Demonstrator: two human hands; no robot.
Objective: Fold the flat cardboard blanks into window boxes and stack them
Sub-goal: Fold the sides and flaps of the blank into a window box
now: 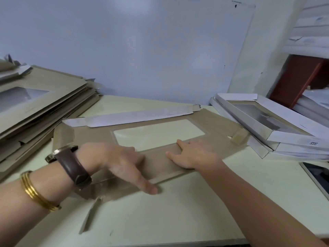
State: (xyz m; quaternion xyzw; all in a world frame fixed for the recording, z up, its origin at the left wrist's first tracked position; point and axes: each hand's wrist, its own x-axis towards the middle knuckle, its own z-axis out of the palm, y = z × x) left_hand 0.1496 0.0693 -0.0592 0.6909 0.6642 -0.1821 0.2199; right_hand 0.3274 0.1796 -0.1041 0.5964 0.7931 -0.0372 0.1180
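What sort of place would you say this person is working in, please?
Probably a small packaging workstation in a workshop or office: a pile of flat cardboard blanks at left, folded window boxes stacked at right, and one blank spread on the pale table.

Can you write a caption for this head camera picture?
Left hand and right hand press down a flap of the cardboard blank on the table, between unfolded blanks and folded boxes.

Pale table [178,211], window blank [217,122], blank stack [53,97], boxes [293,139], perhaps phone [318,175]
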